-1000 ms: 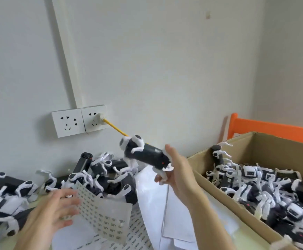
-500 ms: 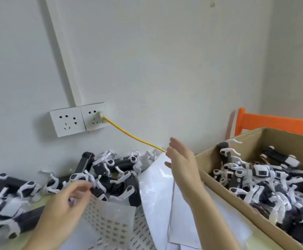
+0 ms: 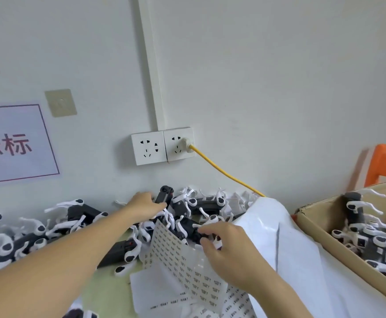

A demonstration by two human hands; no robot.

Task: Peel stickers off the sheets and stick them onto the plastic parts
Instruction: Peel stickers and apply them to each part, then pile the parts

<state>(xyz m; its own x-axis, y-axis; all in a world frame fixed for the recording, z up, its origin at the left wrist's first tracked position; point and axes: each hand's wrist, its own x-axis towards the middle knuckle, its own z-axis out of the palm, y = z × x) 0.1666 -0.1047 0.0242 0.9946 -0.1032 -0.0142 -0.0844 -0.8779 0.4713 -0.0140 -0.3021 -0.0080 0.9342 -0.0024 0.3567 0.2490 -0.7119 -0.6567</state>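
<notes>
A curled sticker sheet (image 3: 178, 255) stands on edge near the middle of the table (image 3: 104, 292), its long axis running from the pile of black-and-white plastic parts (image 3: 187, 210) by the wall down toward the near edge, printed face turned left. More sheets (image 3: 164, 294) lie flat under it, their print too small to read. The left hand (image 3: 145, 206) reaches into the pile at the table's far edge; its fingertips are buried among the parts, so its grasp cannot be told. The right hand (image 3: 227, 251) rests on the upright sheet's right side, fingers curled onto a black part (image 3: 188, 227). A cardboard box (image 3: 318, 235) of parts at the right edge is cut off by the frame.
</notes>
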